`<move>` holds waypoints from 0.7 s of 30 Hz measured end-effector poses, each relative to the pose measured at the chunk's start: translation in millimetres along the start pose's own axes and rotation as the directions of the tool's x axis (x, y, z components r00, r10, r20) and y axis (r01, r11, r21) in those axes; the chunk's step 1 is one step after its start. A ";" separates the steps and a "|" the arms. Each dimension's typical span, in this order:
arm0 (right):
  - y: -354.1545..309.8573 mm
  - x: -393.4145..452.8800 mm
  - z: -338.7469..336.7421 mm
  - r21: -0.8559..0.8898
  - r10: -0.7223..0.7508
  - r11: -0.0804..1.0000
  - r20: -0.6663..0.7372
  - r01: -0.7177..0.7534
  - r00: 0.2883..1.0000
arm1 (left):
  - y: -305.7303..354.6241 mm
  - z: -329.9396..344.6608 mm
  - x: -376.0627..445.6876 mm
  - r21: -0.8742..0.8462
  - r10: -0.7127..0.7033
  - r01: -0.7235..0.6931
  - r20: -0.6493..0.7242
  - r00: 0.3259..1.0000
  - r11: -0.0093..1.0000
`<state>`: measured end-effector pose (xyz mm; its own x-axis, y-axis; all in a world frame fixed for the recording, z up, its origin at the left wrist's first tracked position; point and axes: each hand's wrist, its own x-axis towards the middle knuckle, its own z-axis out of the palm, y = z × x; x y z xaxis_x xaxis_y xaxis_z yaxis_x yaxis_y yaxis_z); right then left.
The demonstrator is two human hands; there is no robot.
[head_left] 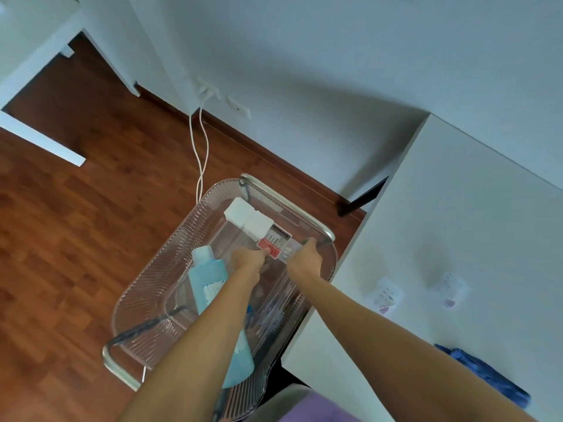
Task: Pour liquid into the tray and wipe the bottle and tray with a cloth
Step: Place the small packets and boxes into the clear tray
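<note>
A light blue bottle (207, 278) lies on its side in a clear inner tray (175, 295), which sits in a ribbed clear cart basket (143, 287). My forearm hides the bottle's lower half. At the tray's far end is a small clear case with a red label (275, 240). My left hand (248, 258) is closed on the case's near left end. My right hand (306, 257) grips its right end, close to the cart's metal handle (292, 205). A blue cloth (484, 373) lies on the white table at lower right.
Two white blocks (248, 219) sit beyond the case in the basket. The white table (457, 208) borders the cart on the right and carries two small clear packets (387, 296). White cables (201, 147) trail over the wooden floor to a wall socket.
</note>
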<state>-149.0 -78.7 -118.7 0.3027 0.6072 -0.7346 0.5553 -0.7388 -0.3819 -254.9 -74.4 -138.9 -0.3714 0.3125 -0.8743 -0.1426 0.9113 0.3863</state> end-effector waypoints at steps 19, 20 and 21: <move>140.4 -68.1 -189.0 0.061 -0.407 0.882 -0.404 0.468 0.819 | -65.3 76.8 -160.1 0.426 0.741 -0.842 0.435 0.512 0.332; 151.6 -62.5 -198.0 0.007 -0.389 0.900 -0.440 0.436 0.810 | -70.2 86.6 -162.2 0.455 0.726 -0.842 0.468 0.504 0.291; 161.0 -56.4 -205.0 -0.042 -0.366 0.919 -0.453 0.391 0.813 | -74.3 94.6 -163.0 0.481 0.715 -0.839 0.490 0.498 0.254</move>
<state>82.2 -172.0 -23.8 0.3936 0.8966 -0.2031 0.6614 -0.4296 -0.6148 -97.0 -167.7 -52.9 0.1632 0.9390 -0.3028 0.7169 0.0980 0.6902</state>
